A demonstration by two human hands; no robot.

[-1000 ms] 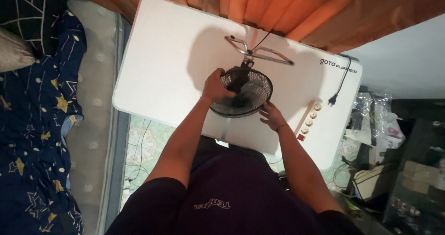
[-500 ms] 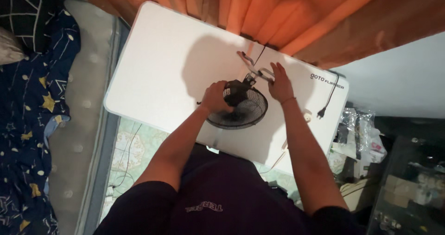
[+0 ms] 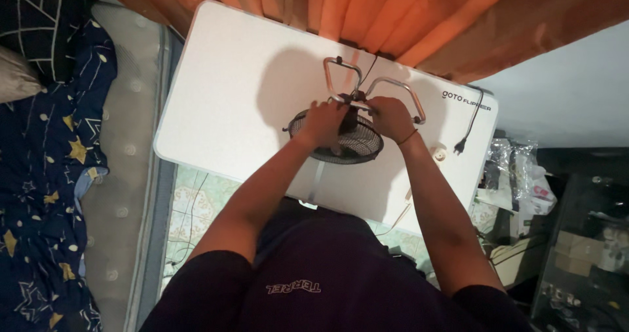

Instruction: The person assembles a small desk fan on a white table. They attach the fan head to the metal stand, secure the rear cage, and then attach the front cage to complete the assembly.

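An orange curtain [image 3: 367, 11] is hanging behind the white folding table [image 3: 242, 89] where we are working. On it, the small black fan [image 3: 344, 142] is lying; our left hand [image 3: 323, 123] and right hand [image 3: 390, 117] are gripping its top beside the metal tube stand [image 3: 341, 66].

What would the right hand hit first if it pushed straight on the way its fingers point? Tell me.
The right hand points up-left toward the fan's neck. It would likely meet the metal stand tube at the joint at once; it looks already touching, though depth is unclear.
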